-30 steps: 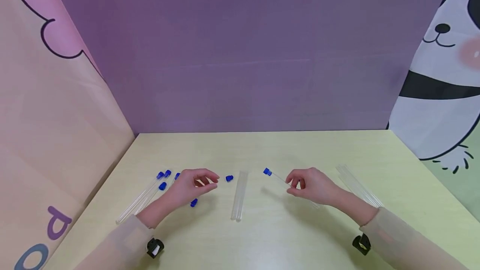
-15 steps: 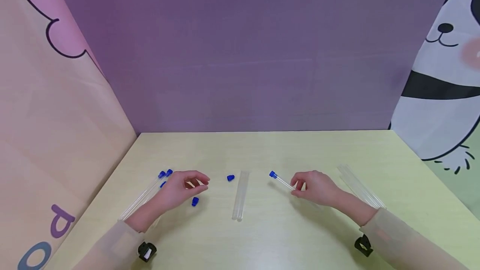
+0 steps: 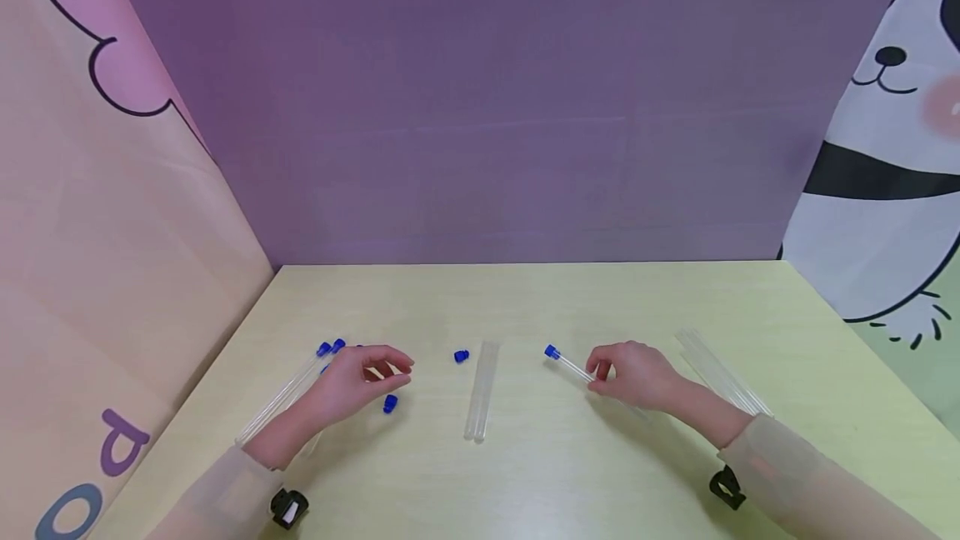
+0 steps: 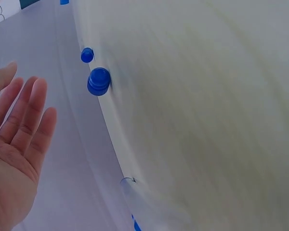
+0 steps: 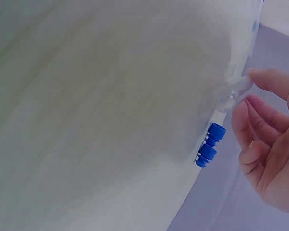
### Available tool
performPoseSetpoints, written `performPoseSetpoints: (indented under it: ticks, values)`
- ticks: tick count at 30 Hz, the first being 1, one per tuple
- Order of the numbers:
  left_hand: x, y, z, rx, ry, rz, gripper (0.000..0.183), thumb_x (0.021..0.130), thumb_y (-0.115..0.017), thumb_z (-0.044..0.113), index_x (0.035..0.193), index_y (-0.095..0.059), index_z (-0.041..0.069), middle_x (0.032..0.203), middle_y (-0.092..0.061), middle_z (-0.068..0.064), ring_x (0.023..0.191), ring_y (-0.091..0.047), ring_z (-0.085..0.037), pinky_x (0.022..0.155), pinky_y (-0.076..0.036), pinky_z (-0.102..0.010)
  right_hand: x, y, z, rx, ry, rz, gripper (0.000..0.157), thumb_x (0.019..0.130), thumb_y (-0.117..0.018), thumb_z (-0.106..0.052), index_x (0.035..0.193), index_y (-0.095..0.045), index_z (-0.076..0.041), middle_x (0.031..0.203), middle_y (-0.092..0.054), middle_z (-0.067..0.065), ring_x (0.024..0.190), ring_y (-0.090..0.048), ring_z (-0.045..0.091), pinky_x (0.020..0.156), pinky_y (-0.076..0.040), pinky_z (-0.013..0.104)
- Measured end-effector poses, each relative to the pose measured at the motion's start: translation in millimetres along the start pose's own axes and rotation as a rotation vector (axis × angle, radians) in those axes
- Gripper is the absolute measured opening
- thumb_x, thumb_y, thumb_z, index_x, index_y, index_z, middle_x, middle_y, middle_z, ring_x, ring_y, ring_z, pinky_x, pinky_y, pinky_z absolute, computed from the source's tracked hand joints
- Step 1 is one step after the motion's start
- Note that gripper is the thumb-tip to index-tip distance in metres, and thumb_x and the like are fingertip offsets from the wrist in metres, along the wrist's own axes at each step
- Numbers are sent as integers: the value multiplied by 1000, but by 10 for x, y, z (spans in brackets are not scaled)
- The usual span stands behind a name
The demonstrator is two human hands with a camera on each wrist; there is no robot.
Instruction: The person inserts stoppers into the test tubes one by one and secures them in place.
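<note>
My right hand (image 3: 636, 375) pinches a clear test tube (image 3: 573, 367) between thumb and fingers. A blue cap (image 3: 552, 352) sits on its far end, and the tube slants low over the table. In the right wrist view, the tube's rounded clear end (image 5: 233, 94) shows at the fingertips. My left hand (image 3: 356, 382) holds nothing, its fingers loosely bent above the left side. Close to it lies a loose blue cap (image 3: 390, 404); another blue cap (image 3: 461, 356) lies farther toward the middle. Capped tubes (image 3: 277, 400) lie beneath the left arm, partly hidden by it.
Two uncapped clear tubes (image 3: 481, 392) lie side by side at the middle of the table (image 3: 525, 490). More clear tubes (image 3: 718, 373) lie at the right, partly behind the right forearm. A purple backdrop (image 3: 510, 107) stands along the table's back edge.
My left hand has drawn back to the left, covering more of the capped tubes. The right hand has shifted slightly right with the tube, and its capped end has come down a little.
</note>
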State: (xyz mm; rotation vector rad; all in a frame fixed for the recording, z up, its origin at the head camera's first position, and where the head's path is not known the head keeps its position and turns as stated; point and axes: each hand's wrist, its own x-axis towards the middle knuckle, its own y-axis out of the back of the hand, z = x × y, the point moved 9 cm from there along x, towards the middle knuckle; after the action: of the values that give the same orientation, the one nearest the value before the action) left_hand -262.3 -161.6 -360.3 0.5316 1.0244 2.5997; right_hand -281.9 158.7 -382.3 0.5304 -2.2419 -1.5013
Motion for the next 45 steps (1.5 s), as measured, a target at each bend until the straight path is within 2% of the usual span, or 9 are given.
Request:
performPoseSetpoints:
  ticks: [8,15,22,29,32,37,39,45]
  values:
    - [-22,18,-4,1,0,-6,21,81,-68,24,96,-67,10,87,-64,9,73,-59,-8,65,-50,-26,2,-55,5,-18,-2,-17,13,74,-72,-21,80,-61,-19,65,-51,-19,57,-43,3,52,-36,24]
    - [-57,67,-79,15,30,-5,22,80,-68,25,97,-67,11,88,-63,8,73,-58,-10,64,-50,-26,25,-74,-19,5,10,-20,14,73,-73,-20,83,-63,-17,64,-50,-18,56,-42,3,55,-37,24]
    - [-118,197,-175,22,41,-3,21,81,-67,24,97,-66,11,90,-64,5,74,-59,-9,65,-49,-26,54,-143,17,148,-33,-71,18,76,-71,-17,89,-61,-11,60,-51,-11,41,-49,6,55,-40,24]
    - [-190,403,-283,18,70,55,17,81,-67,17,98,-67,12,91,-65,1,73,-58,-11,61,-47,-26,60,-158,14,195,-53,-80,19,77,-70,-14,91,-60,-8,54,-51,-6,41,-50,10,51,-40,24]
    - [-218,484,-321,18,83,63,18,82,-65,12,100,-66,12,94,-65,-4,75,-59,-14,60,-47,-26,60,-164,23,209,-76,-82,18,77,-70,-14,90,-59,-7,51,-51,-4,42,-50,11,48,-39,25]
    - [-247,606,-369,13,60,65,21,83,-62,1,103,-64,8,99,-63,-12,77,-61,-24,62,-50,-27,62,-174,35,246,-116,-90,18,79,-69,-13,91,-58,-6,50,-52,-2,43,-51,13,46,-39,25]
    - [-257,655,-391,41,54,73,21,83,-62,0,103,-64,7,100,-63,-11,78,-61,-25,60,-50,-27,64,-180,41,254,-134,-93,18,79,-68,-12,92,-57,-6,50,-52,-1,43,-52,13,46,-39,25]
    - [-290,735,-457,142,46,87,22,79,-65,-1,100,-65,5,101,-63,-8,76,-59,-16,57,-48,-25,71,-165,39,256,-163,-86,17,79,-68,-12,92,-58,-6,52,-52,-1,43,-53,12,46,-39,25]
